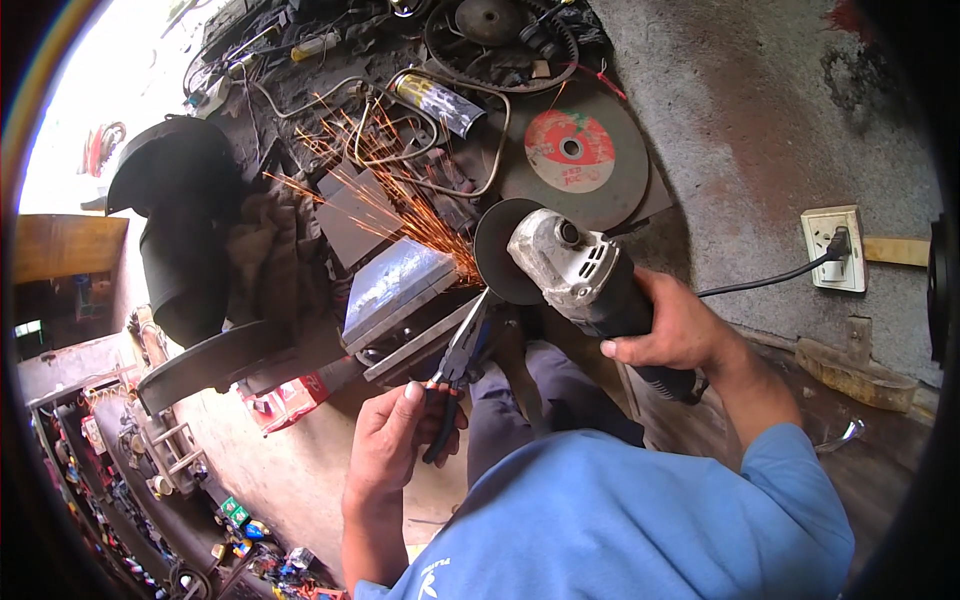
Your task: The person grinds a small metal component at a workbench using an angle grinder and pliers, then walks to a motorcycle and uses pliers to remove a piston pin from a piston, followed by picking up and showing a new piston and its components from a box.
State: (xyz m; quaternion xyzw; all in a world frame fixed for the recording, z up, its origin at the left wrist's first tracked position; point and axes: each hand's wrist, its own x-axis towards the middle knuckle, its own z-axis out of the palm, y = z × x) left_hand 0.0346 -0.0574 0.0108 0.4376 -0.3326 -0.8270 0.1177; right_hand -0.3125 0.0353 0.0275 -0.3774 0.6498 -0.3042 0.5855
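Observation:
My right hand [672,322] is wrapped round the dark body of an angle grinder [572,262] with a worn pale gear head. Its thin disc [503,250] throws orange sparks [425,222] up and to the left. Below, my left hand [398,428] grips long-nose pliers [460,350] by their dark handles. The jaws point up to the disc's lower edge; whatever they pinch is too small to make out. Just left of the disc sits a metal block [398,290] with a shiny top, on a metal piece at the bench edge.
A large cutting disc with a red label [570,150] lies at the back right. Behind the sparks are a spray can [440,104], hoses and a belt [500,85]. A big black machine [185,240] stands left. The power cord [765,283] reaches a wall socket [835,250].

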